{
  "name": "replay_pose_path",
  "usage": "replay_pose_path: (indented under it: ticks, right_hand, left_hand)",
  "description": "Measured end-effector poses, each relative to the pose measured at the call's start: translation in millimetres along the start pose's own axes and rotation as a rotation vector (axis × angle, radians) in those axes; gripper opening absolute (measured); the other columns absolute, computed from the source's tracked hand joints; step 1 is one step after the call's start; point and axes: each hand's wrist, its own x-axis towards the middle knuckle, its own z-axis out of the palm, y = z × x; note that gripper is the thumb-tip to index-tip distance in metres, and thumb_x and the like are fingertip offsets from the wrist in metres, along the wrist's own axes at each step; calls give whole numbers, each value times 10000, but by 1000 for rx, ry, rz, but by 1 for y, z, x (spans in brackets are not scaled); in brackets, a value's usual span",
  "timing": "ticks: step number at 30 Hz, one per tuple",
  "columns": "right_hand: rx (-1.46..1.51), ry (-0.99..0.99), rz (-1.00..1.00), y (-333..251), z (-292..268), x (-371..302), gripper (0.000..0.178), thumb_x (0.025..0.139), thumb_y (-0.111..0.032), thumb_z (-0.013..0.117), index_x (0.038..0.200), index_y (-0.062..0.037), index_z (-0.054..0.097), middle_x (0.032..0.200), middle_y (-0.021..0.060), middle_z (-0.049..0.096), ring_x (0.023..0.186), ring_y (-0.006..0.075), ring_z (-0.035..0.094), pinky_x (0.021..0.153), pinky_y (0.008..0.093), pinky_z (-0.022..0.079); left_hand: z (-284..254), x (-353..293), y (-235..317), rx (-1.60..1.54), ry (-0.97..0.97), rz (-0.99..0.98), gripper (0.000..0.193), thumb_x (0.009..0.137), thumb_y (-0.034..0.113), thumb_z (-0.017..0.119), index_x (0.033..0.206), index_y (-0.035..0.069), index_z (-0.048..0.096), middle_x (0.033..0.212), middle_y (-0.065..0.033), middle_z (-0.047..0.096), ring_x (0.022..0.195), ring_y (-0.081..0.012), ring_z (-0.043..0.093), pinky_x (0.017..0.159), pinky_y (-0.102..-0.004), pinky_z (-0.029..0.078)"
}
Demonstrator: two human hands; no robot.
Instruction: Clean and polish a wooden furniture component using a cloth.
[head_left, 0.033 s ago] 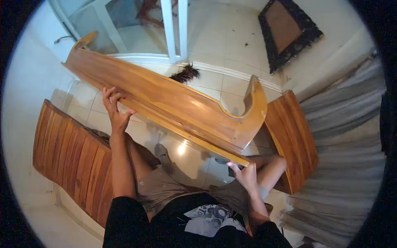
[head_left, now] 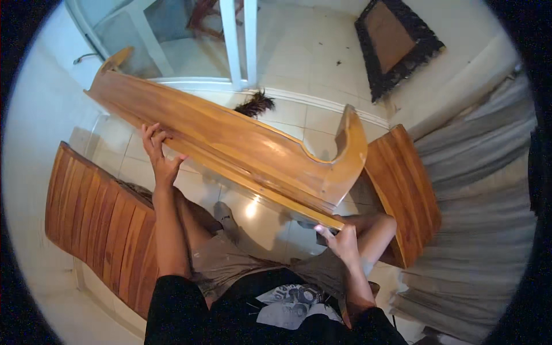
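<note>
A long varnished wooden furniture piece (head_left: 213,129) with a curved, raised part at each end lies slantwise before me, its right end nearer. My left hand (head_left: 159,154) is on its near edge, left of the middle, with bent fingers against the wood and the thumb spread toward the right. At the near right corner, my right hand (head_left: 340,238) grips the edge, thumb on top; its other fingers are mostly hidden. Beneath the piece are my bent legs.
A slatted wooden seat (head_left: 98,218) is at left, another curved wooden piece (head_left: 405,195) at right. A dark feather duster (head_left: 256,104) lies beyond, near the glass sliding door (head_left: 184,40). A dark-framed panel (head_left: 394,43) leans at upper right; grey curtain (head_left: 477,195) hangs rightward.
</note>
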Motion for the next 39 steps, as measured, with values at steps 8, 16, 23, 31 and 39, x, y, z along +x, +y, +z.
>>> replay_pose_path:
  ticks: [8, 16, 23, 31, 39]
  right_hand:
    - [681, 14, 365, -3, -85, -33, 461, 775, -129, 887, 1159, 35, 691, 1004, 83, 728, 836, 175, 669, 724, 311, 536]
    - [724, 458, 80, -40, -90, 25, 269, 969, -93, 675, 1203, 24, 612, 1034, 133, 702, 896, 246, 721, 805, 374, 599]
    - [-207, 592, -407, -90, -74, 132, 353, 1024, -124, 597, 1363, -26, 593, 1255, 219, 679, 1158, 372, 669, 954, 418, 527]
    - [-569, 315, -283, -96, -29, 87, 517, 1076, -308, 505, 1509, -27, 478, 1594, 178, 427, 1503, 414, 329, 1199, 600, 260]
    - [-503, 110, -296, -85, -73, 210, 569, 1081, -475, 421, 1430, -46, 559, 1498, 218, 523, 1445, 400, 417, 1187, 532, 314]
  left_hand:
    - [10, 0, 31, -121, 132, -107, 342, 1025, 411, 595, 1095, 75, 591, 1519, -153, 402, 1488, -388, 268, 1239, -546, 151]
    - [18, 4, 36, -66, 145, -202, 168, 929, 130, 672, 1020, 86, 539, 1533, -145, 413, 1529, -432, 196, 1229, -541, 172]
    - [32, -2, 37, -192, 256, -185, 172, 902, 53, 657, 1016, 91, 534, 1554, -141, 401, 1535, -438, 175, 1227, -551, 154]
    - [21, -1, 42, -199, 197, -240, 194, 885, 92, 680, 1014, 123, 539, 1538, -117, 420, 1538, -451, 153, 1222, -581, 130]
    - [24, 2, 43, -210, 147, -244, 153, 874, 60, 655, 956, 119, 540, 1531, -127, 428, 1533, -446, 159, 1223, -591, 113]
